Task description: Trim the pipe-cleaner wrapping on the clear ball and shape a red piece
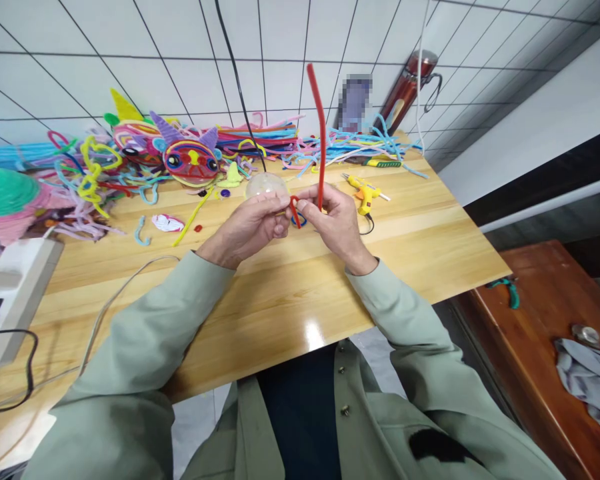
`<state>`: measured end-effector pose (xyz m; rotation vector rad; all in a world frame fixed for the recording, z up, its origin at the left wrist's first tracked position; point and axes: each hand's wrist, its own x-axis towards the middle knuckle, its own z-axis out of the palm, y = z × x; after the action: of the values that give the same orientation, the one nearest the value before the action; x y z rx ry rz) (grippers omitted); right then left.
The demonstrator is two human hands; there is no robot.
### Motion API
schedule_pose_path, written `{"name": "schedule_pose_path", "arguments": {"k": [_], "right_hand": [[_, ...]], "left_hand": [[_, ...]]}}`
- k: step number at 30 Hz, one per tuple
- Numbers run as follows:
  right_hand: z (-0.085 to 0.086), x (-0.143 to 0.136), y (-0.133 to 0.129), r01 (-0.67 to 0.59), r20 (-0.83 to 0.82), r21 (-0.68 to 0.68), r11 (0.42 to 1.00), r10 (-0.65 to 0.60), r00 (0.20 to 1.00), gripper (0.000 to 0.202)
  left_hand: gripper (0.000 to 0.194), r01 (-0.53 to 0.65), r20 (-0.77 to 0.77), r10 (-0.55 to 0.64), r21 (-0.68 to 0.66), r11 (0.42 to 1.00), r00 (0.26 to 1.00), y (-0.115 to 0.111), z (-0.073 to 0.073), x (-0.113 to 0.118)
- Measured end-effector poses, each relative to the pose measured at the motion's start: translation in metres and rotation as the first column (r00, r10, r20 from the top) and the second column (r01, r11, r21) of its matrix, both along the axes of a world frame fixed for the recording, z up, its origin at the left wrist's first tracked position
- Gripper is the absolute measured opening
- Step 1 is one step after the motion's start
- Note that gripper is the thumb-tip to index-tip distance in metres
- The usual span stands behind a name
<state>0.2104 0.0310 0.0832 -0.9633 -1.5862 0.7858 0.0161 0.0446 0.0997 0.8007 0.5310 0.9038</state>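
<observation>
Above the middle of the table, a red pipe cleaner (321, 127) is pinched between both hands. Its long straight end stands up out of my right hand (334, 217), whose fingers are closed on it. My left hand (260, 223) has thumb and forefinger closed at the bent, looped end of the same pipe cleaner. Just behind my left hand sits a clear round dome (266, 183), partly hidden by the fingers. A small blue ring-like piece shows under the hands, mostly covered.
Along the wall lie several bundles of pipe cleaners (260, 141) and a colourful face figure (191, 160). A yellow glue gun (366, 193) rests right of my hands. A white power strip (23, 300) stands at left; a red thermos (407, 93) leans at the back right.
</observation>
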Motion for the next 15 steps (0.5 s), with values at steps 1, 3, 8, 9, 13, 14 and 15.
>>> {"name": "schedule_pose_path", "arguments": {"k": [1,3,8,9,13,14,15], "right_hand": [[-0.0007,0.0001,0.0003,-0.002,0.001,-0.002,1.0,0.002,1.0,0.029],[-0.0015,0.0003,0.0005,-0.012,-0.006,0.002,1.0,0.012,1.0,0.03],[-0.0012,0.0009,-0.0003,-0.01,-0.013,0.031,0.999,0.01,1.0,0.028],[-0.001,0.001,-0.0003,-0.004,-0.012,0.036,0.999,0.005,1.0,0.028],[-0.0003,0.0014,0.0004,0.009,0.011,0.06,0.998,-0.01,1.0,0.028],[-0.0002,0.0016,0.0007,0.012,0.019,0.068,0.998,-0.013,1.0,0.028],[-0.0001,0.0019,0.001,0.015,0.027,0.074,0.997,-0.017,0.999,0.028]], "left_hand": [[0.021,-0.002,0.003,0.002,0.001,1.0,1.0,-0.0004,0.0006,0.0004],[0.021,0.006,0.003,-0.006,0.008,1.0,1.0,-0.0008,0.0015,0.0006],[0.03,0.045,-0.021,-0.044,0.057,0.997,0.999,0.0,0.0,-0.0015],[0.032,0.049,-0.023,-0.048,0.065,0.997,0.999,0.0003,-0.0005,-0.0019],[0.036,0.061,-0.021,-0.06,0.082,0.995,0.998,0.0009,-0.0014,-0.0029],[0.036,0.061,-0.024,-0.06,0.085,0.994,0.998,0.001,-0.0013,-0.0031],[0.036,0.061,-0.029,-0.059,0.086,0.994,0.998,0.0011,-0.0012,-0.0033]]}}
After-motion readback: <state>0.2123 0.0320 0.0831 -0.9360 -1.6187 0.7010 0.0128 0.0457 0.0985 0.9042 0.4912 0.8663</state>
